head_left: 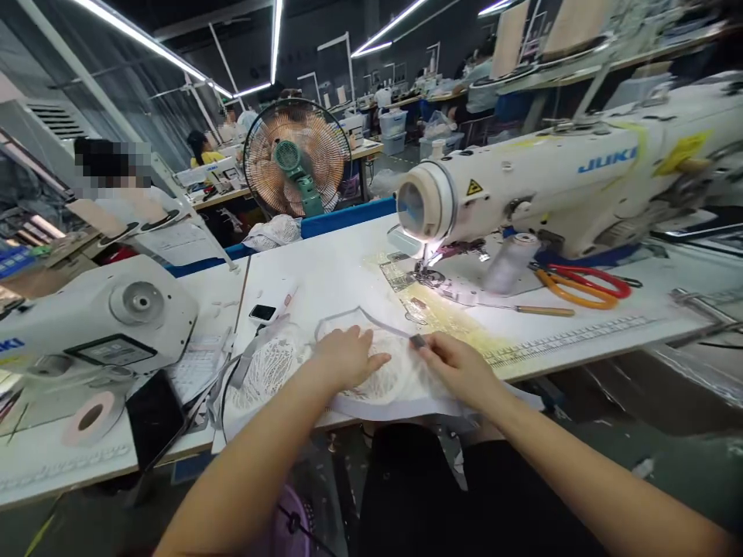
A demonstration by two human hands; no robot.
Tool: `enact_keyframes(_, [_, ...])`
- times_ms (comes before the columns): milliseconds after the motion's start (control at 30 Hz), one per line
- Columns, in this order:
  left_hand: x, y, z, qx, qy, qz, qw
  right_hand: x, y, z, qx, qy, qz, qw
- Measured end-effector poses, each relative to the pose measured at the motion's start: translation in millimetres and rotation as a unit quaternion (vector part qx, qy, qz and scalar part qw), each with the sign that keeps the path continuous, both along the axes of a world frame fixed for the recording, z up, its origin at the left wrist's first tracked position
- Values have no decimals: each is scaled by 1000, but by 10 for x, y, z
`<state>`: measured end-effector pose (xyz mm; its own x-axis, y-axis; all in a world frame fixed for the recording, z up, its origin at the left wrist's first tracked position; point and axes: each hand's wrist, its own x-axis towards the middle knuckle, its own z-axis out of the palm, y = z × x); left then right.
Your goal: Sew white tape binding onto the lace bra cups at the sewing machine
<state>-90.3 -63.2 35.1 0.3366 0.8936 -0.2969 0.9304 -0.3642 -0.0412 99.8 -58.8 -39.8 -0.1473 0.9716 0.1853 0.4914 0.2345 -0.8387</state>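
Observation:
A white lace garment piece (270, 367) with grey edging lies across the front edge of the white table. Flat on its lace, fingers spread, rests my left hand (347, 357). My right hand (456, 367) pinches a small dark grey tab (417, 341) at the garment's upper right edge. The white sewing machine (522, 182) stands beyond, with its needle area lit above the table, up and to the right of the garment.
Orange scissors (572, 290), red scissors (604, 280), a wooden-handled tool (546, 311) and a thread cone (514, 261) lie or stand at right. A second machine (139, 305), tape roll (91, 418) and dark phone-like slab (154, 418) are left. A fan (297, 158) stands behind.

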Motion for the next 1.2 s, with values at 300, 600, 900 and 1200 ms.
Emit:
enact_keyframes(300, [-102,119,277,-125,8,-62,990,358,68,-53,-95,30,69,993])
enact_keyframes(600, [46,279,-248,18,-7,-41,999,318,99,132,-113,13,68,991])
enact_keyframes(900, [25,280,-354,63,-16,-50,997,-354,455,213,-126,60,97,985])
enact_keyframes(1200, [-37,294,-469,24,-115,-20,993,-392,710,251,-11,-199,110,974])
